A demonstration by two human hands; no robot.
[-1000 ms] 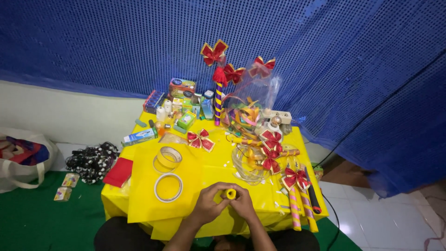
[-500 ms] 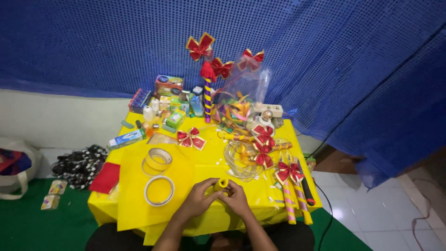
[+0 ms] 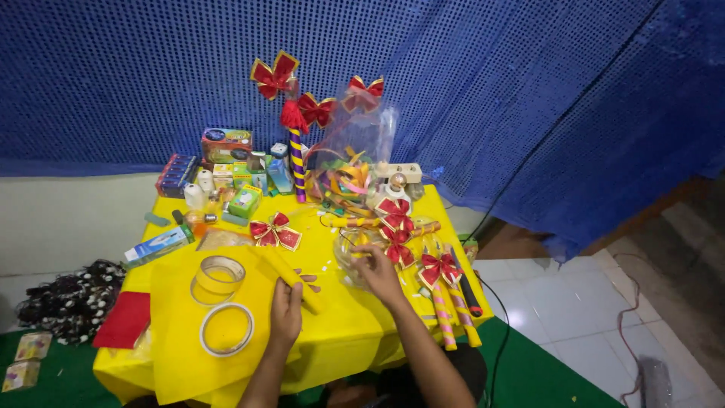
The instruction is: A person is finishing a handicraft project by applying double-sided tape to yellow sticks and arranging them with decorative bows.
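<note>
My left hand (image 3: pixel 287 310) grips a rolled yellow paper tube (image 3: pixel 285 272) that slants across the yellow table (image 3: pixel 347 340). My right hand (image 3: pixel 375 273) reaches to the right into a clear bowl (image 3: pixel 349 257); its fingers are bent and I cannot tell what they hold. Beside that hand lie red and gold bows (image 3: pixel 396 219) and yellow and pink striped sticks (image 3: pixel 444 313). Two tape rolls (image 3: pixel 220 273) sit on a yellow sheet (image 3: pixel 181 332) left of my left hand.
Small boxes (image 3: pixel 226 143) and bottles crowd the table's back left. A tall striped stick with red bows (image 3: pixel 296 159) stands at the back, next to a clear bag of ribbons (image 3: pixel 355 162). A blue mesh curtain (image 3: pixel 491 83) hangs behind. A red cloth (image 3: pixel 124 321) lies at the left edge.
Both hands held the yellow tube together at the front edge. Now the right hand has let go and reached right to the clear bowl; the left keeps the tube.
</note>
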